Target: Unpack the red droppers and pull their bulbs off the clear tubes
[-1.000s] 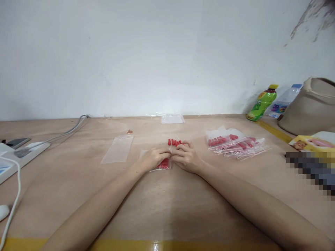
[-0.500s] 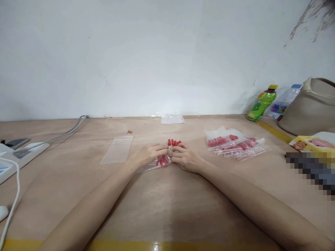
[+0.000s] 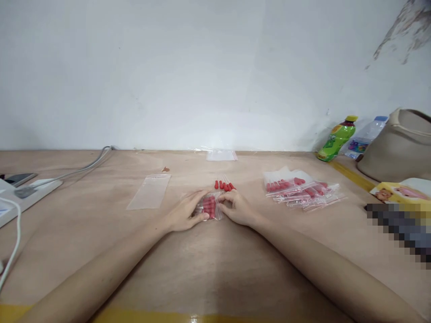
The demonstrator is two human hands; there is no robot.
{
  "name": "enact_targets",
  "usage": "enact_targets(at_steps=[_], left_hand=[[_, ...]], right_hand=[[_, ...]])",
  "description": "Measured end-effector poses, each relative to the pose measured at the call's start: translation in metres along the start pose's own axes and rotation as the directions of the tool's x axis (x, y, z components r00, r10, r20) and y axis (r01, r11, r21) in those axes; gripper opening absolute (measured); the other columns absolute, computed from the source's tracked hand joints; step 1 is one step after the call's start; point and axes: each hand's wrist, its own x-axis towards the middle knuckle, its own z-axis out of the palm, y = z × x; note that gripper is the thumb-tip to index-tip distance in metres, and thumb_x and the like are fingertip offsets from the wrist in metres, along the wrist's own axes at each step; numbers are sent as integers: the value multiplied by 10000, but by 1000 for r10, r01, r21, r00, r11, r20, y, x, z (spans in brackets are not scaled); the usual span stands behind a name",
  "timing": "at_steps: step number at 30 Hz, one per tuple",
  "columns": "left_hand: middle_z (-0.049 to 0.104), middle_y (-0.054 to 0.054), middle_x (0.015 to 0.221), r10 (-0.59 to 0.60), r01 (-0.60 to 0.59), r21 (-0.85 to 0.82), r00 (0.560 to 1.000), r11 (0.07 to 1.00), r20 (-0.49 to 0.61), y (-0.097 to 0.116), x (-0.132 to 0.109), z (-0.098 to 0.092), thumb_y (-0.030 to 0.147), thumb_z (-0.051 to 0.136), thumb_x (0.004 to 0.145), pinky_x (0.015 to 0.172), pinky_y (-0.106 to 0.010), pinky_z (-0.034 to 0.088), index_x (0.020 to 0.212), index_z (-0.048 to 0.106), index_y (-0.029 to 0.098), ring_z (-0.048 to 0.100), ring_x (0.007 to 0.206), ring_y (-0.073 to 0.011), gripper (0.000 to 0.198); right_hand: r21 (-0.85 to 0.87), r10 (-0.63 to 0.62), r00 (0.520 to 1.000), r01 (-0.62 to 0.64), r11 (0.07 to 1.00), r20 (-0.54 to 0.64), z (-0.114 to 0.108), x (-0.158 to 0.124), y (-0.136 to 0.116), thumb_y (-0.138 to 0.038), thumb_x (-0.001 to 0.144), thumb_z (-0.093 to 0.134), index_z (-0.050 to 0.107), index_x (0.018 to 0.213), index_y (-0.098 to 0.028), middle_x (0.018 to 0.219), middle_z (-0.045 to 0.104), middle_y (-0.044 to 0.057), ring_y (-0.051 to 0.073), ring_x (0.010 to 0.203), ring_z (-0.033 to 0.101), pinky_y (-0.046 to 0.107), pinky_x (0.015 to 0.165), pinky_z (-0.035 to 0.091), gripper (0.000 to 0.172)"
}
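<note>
A clear zip bag [image 3: 209, 207] lies in front of me with several red-bulbed glass droppers inside, their bulbs toward the right. My left hand [image 3: 183, 213] grips the bag's left part, thumb on the near side and fingers over the far side. At the bag's right end, my right hand [image 3: 238, 208] has its thumb and fingers closed on the plastic edge. Just beyond the hands lie several loose droppers [image 3: 224, 185] with red bulbs. A flat, unfilled zip bag [image 3: 150, 192] rests to the left. Filled dropper bags [image 3: 299, 189] form a pile on the right.
Another flat bag [image 3: 221, 155] lies by the wall. A green-labelled bottle [image 3: 337, 138], a clear bottle [image 3: 368, 136] and a beige bag [image 3: 393, 148] stand at the back right, with a yellow packet [image 3: 400, 193] nearer. A white power strip [image 3: 37, 197] with cables is at left.
My left hand has opened out from over the bag to grasp its sides, uncovering the droppers inside. My right hand has shifted slightly right, still at the bag's end. The view has tilted a little.
</note>
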Motion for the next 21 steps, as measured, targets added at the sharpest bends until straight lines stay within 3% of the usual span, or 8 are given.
enact_targets(at_steps=[5,9,17,21], left_hand=[[404,-105,1340,-122,123,-96,992,988,14,-5,-8,10,461,507,810,970,-389,375,1347,215,195,421,1194,-239,666],[449,-96,1303,-122,122,-126,992,985,2,-5,-6,11,468,530,793,940,-380,398,1343,235,201,456,1155,-241,679],[467,-79,1289,-43,36,-107,997,994,-58,-5,-7,12,437,530,807,931,-369,402,1322,297,219,478,1127,-228,606],[448,-81,1309,-7,0,-95,998,995,-67,-5,-5,12,424,531,811,961,-371,384,1330,284,216,456,1159,-218,611]], right_hand=[[-100,-3,1000,3,995,0,9,4,-3,-228,811,500,612,754,-183,717,592,14,135,717,506,282,722,386,134],[-189,20,998,-8,982,62,7,3,-1,-280,824,489,563,770,-176,782,550,33,144,744,482,289,699,383,139],[122,24,998,-32,992,65,9,2,3,-273,757,588,545,981,-201,874,615,12,145,801,556,292,743,420,240],[142,-10,999,5,990,31,12,4,1,-219,773,560,600,967,-229,826,641,0,144,781,576,288,751,428,199]])
